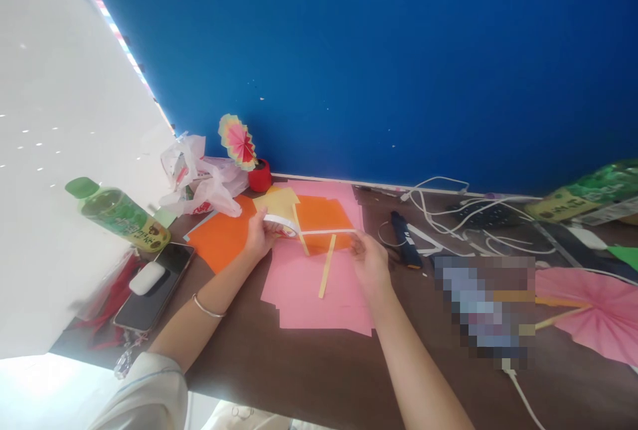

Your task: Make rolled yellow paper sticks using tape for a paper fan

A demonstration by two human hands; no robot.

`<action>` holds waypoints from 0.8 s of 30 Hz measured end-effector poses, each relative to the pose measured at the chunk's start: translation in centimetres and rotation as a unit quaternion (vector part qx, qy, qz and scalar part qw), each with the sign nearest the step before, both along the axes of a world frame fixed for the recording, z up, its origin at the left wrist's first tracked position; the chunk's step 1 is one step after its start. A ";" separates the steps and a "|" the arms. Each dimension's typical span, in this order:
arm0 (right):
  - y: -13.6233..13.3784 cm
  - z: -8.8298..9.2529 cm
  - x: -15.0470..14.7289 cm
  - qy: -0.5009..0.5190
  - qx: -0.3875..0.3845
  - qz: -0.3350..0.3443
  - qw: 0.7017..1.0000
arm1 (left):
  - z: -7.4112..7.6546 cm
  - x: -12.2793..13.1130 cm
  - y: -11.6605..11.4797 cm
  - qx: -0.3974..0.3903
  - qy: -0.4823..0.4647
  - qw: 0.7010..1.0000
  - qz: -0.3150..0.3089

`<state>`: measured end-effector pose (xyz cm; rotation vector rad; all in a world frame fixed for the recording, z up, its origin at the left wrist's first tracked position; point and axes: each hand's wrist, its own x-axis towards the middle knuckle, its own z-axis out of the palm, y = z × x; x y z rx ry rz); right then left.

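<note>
My left hand grips a white roll of tape over the orange paper. My right hand pinches the free end of the tape strip, which is stretched straight between the two hands. Under the strip lie two narrow yellow paper strips on pink paper sheets. A yellow paper piece rests just behind the roll.
A phone with a white case on it and a green bottle sit at the left. A plastic bag, a paper fan in a red holder, a dark glue gun, white cables and a pink folded fan lie around.
</note>
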<state>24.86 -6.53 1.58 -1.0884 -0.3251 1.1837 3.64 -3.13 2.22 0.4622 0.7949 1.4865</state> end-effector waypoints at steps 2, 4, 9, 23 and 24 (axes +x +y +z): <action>0.1 -0.1 -0.1 0.013 -0.003 -0.006 1.000 | -0.1 0.1 0.0 0.001 0.001 1.000 -0.001; 0.3 -0.2 0.0 0.013 -0.005 -0.011 1.000 | -0.2 0.1 0.0 0.002 -0.003 1.000 -0.006; 0.5 0.2 2.5 0.009 0.009 -0.056 0.998 | -0.3 -1.0 0.6 0.001 -0.027 0.999 0.027; 0.2 0.7 4.4 0.126 0.041 0.003 0.991 | -1.5 -1.3 -0.2 0.230 0.664 0.699 0.134; 0.1 0.8 4.5 0.137 0.046 0.010 0.989 | -1.7 -1.3 -0.2 0.224 0.707 0.657 0.139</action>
